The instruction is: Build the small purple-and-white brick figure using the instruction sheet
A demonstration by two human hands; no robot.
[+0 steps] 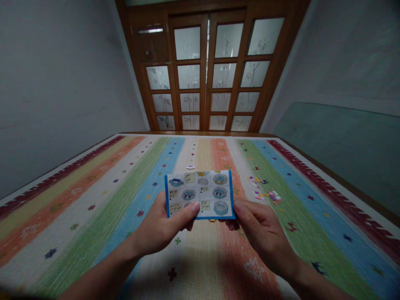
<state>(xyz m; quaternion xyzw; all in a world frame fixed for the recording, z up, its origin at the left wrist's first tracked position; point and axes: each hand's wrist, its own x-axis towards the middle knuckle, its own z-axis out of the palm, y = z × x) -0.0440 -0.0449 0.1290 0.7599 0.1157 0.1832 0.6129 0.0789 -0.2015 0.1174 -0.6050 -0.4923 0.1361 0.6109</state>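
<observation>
Between my two hands is a blue-edged instruction sheet (200, 192), held up facing me. Its panels show drawings of building-brick steps with small yellowish parts boxes. My left hand (168, 223) grips it from the left and below, the thumb lying across its lower middle. At the lower right corner my right hand (258, 223) pinches the edge between thumb and fingers. Behind the sheet's top edge, a small white and purple piece (190, 167) lies on the cloth. A bit of yellow (212, 220) shows just under the sheet; what it belongs to is hidden.
A striped, patterned cloth (103, 200) covers the table. To the right lies a scatter of small coloured bricks (275, 196), pink, white, yellow and purple. Beyond the table's far edge stand wooden doors (206, 75) with glass panes, with walls on both sides.
</observation>
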